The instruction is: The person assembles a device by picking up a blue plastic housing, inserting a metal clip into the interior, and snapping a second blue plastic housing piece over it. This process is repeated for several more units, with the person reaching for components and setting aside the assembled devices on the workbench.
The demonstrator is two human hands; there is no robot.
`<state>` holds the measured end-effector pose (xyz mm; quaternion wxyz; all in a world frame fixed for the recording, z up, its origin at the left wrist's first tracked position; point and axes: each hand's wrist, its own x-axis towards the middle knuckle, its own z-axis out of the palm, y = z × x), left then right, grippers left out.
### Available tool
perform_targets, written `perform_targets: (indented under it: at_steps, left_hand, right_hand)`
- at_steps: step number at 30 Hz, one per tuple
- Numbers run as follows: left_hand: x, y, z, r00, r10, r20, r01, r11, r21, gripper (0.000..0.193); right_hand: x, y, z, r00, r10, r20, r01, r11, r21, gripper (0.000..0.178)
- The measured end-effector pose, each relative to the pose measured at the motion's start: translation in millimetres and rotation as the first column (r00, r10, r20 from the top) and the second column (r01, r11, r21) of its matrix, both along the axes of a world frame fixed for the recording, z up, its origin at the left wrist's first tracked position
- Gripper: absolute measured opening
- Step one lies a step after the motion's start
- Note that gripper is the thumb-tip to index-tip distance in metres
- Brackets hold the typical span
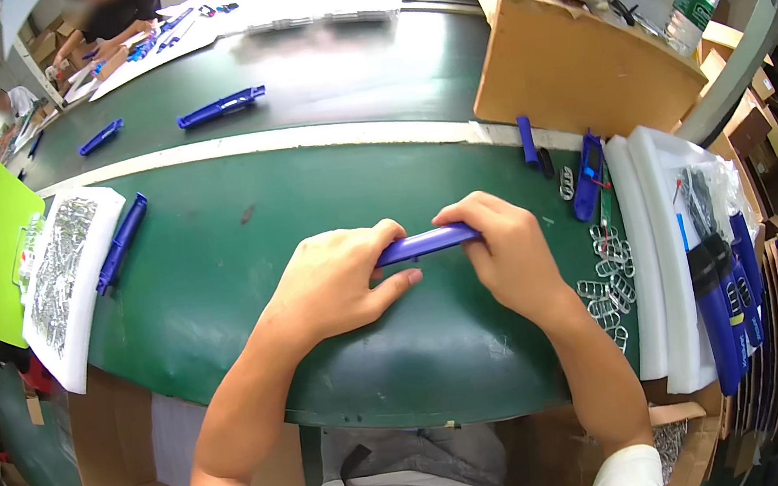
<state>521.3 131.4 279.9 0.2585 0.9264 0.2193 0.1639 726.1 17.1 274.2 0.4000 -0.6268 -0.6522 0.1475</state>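
A long, narrow blue plastic part (428, 242) is held level above the green work surface (304, 190). My left hand (329, 275) is closed on its left end, with the thumb stretched out underneath. At the other end, my right hand (513, 251) pinches it between thumb and fingers. Both hands hide the ends of the part. To the right of my right hand lie several wire metal clips (603, 298). Above them are an open blue shell (589, 177) with a small red detail and a short blue piece (527, 141).
At left, a white foam tray (109, 241) holds many small metal pieces, beside a blue part (122, 244). White foam (682, 342) and blue tools (720, 327) stand at right. Two blue parts (222, 108) lie on the far belt, below a cardboard box (570, 52). Other people work far left.
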Motion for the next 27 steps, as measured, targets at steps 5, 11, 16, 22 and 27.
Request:
perform_targets:
  at_steps: [5,11,16,22,27]
  left_hand:
    - [-14,10,2,0.996,0.084,0.042,-0.090,0.980,0.179,0.030]
    - [-13,9,1,0.987,0.103,0.124,-0.121,0.982,0.148,0.034]
    - [-12,7,1,0.990,0.095,0.108,-0.115,0.973,0.200,0.035]
    - [-12,8,1,0.986,0.090,0.140,-0.122,0.962,0.245,0.034]
    - [-13,8,2,0.986,0.089,0.139,-0.122,0.959,0.254,0.036]
  right_hand:
    - [6,-6,12,0.993,0.113,-0.035,-0.112,0.993,0.041,0.046]
    - [11,0,8,0.994,0.102,0.042,-0.103,0.994,0.022,0.047]
    - [13,1,3,0.996,0.083,0.045,-0.085,0.994,0.063,0.044]
    - [10,1,4,0.995,0.063,0.082,-0.070,0.994,0.089,0.044]
    - [8,1,4,0.994,0.056,0.099,-0.065,0.993,0.097,0.044]
